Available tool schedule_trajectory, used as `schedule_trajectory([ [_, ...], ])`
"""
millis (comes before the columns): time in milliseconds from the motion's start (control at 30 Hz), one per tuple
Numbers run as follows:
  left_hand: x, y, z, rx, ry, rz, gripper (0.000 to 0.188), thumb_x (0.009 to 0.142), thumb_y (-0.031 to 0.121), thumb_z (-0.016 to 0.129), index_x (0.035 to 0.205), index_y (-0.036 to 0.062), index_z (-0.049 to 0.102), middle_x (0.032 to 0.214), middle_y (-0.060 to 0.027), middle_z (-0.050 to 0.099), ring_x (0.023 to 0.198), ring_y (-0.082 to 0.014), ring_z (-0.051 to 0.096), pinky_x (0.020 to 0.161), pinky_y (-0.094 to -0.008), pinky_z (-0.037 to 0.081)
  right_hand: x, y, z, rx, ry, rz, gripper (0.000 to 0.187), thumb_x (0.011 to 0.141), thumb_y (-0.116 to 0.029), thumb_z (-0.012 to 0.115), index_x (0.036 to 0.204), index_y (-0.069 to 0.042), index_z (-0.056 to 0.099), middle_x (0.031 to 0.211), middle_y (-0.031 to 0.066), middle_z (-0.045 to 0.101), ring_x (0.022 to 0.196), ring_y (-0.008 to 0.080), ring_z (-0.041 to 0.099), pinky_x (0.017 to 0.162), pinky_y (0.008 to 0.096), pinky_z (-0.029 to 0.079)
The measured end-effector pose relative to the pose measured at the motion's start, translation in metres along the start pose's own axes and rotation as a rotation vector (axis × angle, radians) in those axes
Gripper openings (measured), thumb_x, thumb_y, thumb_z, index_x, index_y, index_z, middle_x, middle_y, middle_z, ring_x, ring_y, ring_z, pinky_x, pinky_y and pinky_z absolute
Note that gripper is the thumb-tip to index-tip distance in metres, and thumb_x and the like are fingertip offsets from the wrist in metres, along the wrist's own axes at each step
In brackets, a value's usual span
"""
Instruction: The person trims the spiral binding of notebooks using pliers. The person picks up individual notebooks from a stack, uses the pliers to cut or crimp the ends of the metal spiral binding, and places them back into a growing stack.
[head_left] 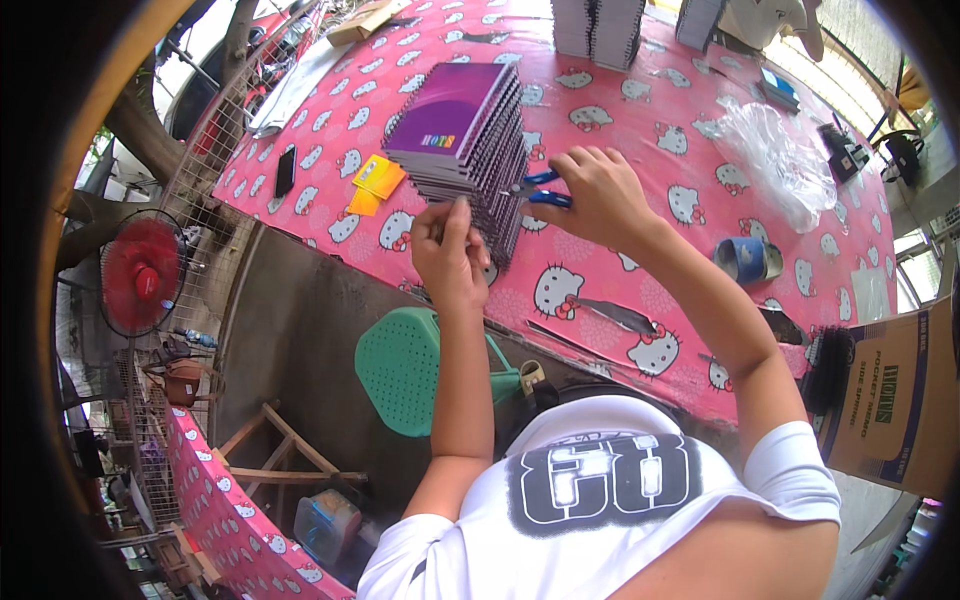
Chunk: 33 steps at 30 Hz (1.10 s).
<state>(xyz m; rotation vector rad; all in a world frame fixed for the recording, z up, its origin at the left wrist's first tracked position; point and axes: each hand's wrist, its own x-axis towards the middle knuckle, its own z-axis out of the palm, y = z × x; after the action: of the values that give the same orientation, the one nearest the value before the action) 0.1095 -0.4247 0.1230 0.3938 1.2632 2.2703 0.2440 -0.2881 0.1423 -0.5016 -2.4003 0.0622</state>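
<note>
Now our right hand (598, 195) clamps blue-handled pliers (540, 189), tips against the stack of notebooks (470, 140). Our left hand (447, 250) pinches its fingers together just below the stack.

Stack of spiral notebooks (462, 135) on table (640, 300), near its front edge. Left hand (447, 250) just before the stack; right hand (597, 192) to its right, holding pliers (538, 190) against the spirals. Plastic bag (775, 160) far right. Stool (400, 368) below table edge.
</note>
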Motion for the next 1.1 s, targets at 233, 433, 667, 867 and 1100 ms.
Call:
schedule_trajectory([
  [233, -0.002, 0.002, 0.003, 0.230, 0.003, 0.045, 0.026, 0.081, 0.011, 0.075, 0.101, 0.0025, 0.060, 0.077, -0.0004, 0.056, 0.044, -0.0050, 0.042, 0.037, -0.0193, 0.033, 0.012, -0.015, -0.002, 0.039, -0.269, 0.128, 0.054, 0.074, -0.057, 0.069, 0.068, -0.005, 0.062, 0.060, 0.0075, 0.058, 0.056, 0.0280, 0.061, 0.053, 0.0393, 0.047],
  [433, -0.003, 0.001, 0.001, -0.054, 0.115, 0.003, 0.020, 0.082, 0.012, 0.074, 0.094, 0.0049, 0.059, 0.078, -0.0024, 0.060, 0.047, -0.0057, 0.047, 0.038, -0.0188, 0.037, -0.003, -0.001, 0.006, 0.005, 0.046, -0.026, 0.053, 0.075, -0.057, 0.069, 0.068, -0.004, 0.062, 0.062, 0.0086, 0.060, 0.056, 0.0284, 0.061, 0.053, 0.0394, 0.048],
  [667, -0.003, -0.007, -0.003, 0.310, -0.052, 0.024, 0.022, 0.082, 0.014, 0.074, 0.096, 0.0042, 0.059, 0.079, -0.0026, 0.061, 0.050, -0.0059, 0.050, 0.038, -0.0190, 0.039, 0.003, -0.009, 0.012, 0.055, -0.241, 0.116, 0.053, 0.073, -0.057, 0.070, 0.068, -0.004, 0.062, 0.064, 0.0090, 0.061, 0.058, 0.0287, 0.062, 0.054, 0.0402, 0.048],
  [867, -0.001, -0.004, -0.004, 0.094, 0.076, -0.006, 0.030, 0.082, 0.013, 0.074, 0.104, 0.0023, 0.056, 0.078, -0.0021, 0.059, 0.050, -0.0061, 0.050, 0.038, -0.0195, 0.038, -0.007, -0.006, 0.004, 0.043, -0.229, 0.147, 0.057, 0.072, -0.059, 0.069, 0.068, -0.003, 0.061, 0.063, 0.0094, 0.061, 0.059, 0.0292, 0.063, 0.054, 0.0408, 0.049],
  [1100, -0.002, -0.006, -0.005, 0.357, -0.054, -0.005, 0.027, 0.082, 0.011, 0.073, 0.101, 0.0025, 0.055, 0.074, -0.0031, 0.059, 0.051, -0.0075, 0.052, 0.038, -0.0199, 0.040, -0.001, -0.009, 0.014, 0.034, -0.290, 0.115, 0.056, 0.074, -0.059, 0.068, 0.073, -0.003, 0.063, 0.067, 0.0100, 0.062, 0.061, 0.0300, 0.063, 0.056, 0.0414, 0.050],
])
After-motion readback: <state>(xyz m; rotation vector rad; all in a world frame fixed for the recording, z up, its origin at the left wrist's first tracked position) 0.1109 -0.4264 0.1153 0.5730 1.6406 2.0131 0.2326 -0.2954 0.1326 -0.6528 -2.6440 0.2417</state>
